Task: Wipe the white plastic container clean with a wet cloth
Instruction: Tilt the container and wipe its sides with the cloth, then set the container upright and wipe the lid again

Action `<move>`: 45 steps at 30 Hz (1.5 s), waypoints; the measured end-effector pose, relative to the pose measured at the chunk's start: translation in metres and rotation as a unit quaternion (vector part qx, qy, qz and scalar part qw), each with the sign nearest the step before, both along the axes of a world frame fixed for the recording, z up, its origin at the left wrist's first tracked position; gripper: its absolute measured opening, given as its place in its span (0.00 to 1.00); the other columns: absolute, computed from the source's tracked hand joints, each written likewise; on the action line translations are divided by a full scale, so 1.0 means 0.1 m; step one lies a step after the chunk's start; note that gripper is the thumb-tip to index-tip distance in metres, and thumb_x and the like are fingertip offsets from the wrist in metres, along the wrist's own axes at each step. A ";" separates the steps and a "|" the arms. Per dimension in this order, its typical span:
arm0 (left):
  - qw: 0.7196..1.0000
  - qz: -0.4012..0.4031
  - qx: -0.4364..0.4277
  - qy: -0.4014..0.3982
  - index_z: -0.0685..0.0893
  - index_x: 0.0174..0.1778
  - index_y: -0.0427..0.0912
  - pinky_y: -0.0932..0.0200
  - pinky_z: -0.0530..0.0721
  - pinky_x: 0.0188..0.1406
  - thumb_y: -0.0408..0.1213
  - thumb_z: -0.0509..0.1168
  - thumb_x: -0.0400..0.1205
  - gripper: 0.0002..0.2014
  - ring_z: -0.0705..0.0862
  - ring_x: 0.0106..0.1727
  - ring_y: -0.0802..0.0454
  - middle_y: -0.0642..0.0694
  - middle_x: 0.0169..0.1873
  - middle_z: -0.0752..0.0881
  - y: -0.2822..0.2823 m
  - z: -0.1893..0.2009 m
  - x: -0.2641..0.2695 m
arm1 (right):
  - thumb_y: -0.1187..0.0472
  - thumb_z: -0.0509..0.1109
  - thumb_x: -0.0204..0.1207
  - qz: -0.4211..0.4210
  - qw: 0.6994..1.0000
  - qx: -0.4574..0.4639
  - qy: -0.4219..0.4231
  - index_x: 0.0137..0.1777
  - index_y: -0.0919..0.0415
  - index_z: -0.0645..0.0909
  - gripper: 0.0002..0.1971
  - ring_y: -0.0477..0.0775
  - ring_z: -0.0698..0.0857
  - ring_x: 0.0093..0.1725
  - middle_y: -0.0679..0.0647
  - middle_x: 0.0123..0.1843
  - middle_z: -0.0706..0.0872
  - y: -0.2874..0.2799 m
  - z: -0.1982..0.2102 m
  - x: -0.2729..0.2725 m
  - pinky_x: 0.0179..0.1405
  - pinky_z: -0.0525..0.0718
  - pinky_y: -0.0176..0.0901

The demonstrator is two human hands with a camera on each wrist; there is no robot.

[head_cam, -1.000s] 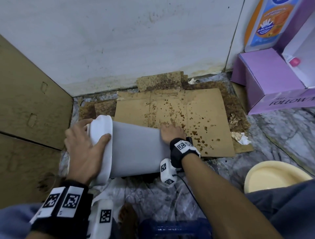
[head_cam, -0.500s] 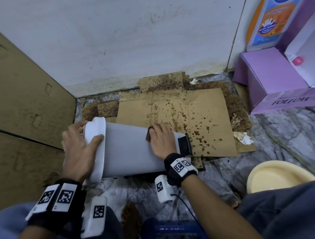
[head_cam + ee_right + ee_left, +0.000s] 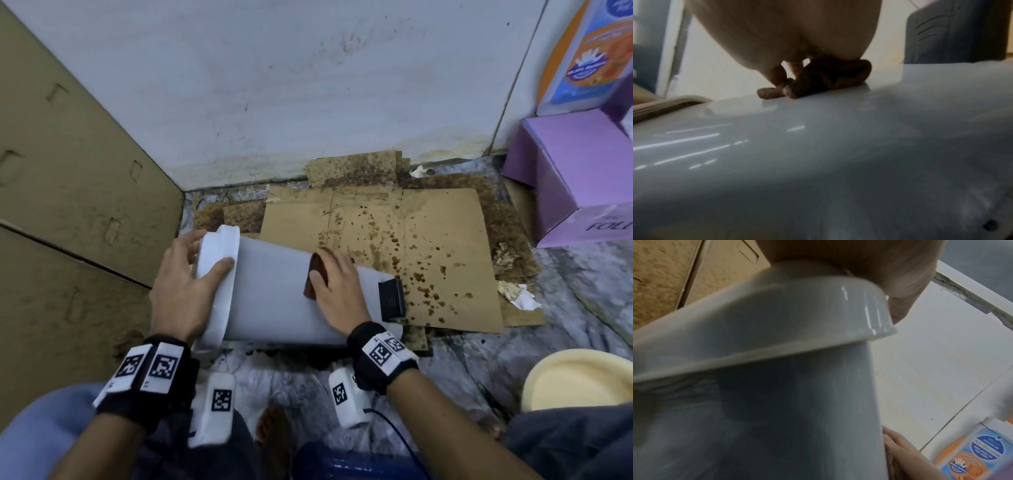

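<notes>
White container (image 3: pixel 274 291) lies on its side on floor w/ long axis running left-right. Left hand (image 3: pixel 185 287) curls round lid end; right hand (image 3: pixel 337 287), nearer the base, presses brown cloth (image 3: pixel 314 275) flat-fingered mid-body, w/ unwiped length probably lying leftward.

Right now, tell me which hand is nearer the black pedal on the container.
Right. The right hand presses the cloth on the container close beside the black pedal; the left hand grips the lid end, far from it.
</notes>
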State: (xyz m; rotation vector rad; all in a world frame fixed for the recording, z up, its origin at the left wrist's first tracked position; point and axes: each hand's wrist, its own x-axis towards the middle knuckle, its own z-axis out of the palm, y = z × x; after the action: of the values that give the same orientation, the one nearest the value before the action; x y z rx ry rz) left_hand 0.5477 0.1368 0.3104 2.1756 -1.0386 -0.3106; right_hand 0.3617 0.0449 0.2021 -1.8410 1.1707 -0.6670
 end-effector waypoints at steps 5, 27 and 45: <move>1.000 -0.006 -0.007 0.025 0.76 0.72 0.58 0.52 0.75 0.60 0.50 0.74 0.78 0.26 0.81 0.63 0.53 0.53 0.67 0.83 0.00 0.05 -0.03 | 0.60 0.64 0.82 0.063 0.996 -0.009 -0.060 0.78 0.55 0.70 0.23 0.48 0.62 0.79 0.50 0.79 0.69 0.03 0.19 -0.02 0.78 0.54 0.35; 0.961 -0.265 0.076 0.022 0.74 0.66 0.61 0.49 0.79 0.66 0.68 0.76 0.59 0.40 0.82 0.68 0.52 0.56 0.65 0.85 -0.71 0.33 -0.50 | 0.49 0.65 0.82 0.156 0.986 -0.040 0.035 0.74 0.41 0.74 0.20 0.47 0.71 0.67 0.49 0.69 0.74 -0.62 1.18 -0.42 0.68 0.69 0.43; 0.964 -0.059 -0.052 0.254 0.67 0.81 0.58 0.61 0.73 0.70 0.47 0.82 0.68 0.46 0.67 0.79 0.56 0.57 0.78 0.69 0.20 0.04 -0.30 | 0.42 0.70 0.75 0.122 0.992 -0.018 0.012 0.67 0.37 0.75 0.21 0.51 0.78 0.62 0.52 0.64 0.81 -0.66 1.06 -0.22 0.58 0.74 0.42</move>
State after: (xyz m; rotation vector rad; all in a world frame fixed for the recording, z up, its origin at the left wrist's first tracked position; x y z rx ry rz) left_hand 0.5177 0.1570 0.3148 1.8022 -0.8653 -0.8040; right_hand 0.3401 -0.0212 0.3079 -1.9877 0.9335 -0.5311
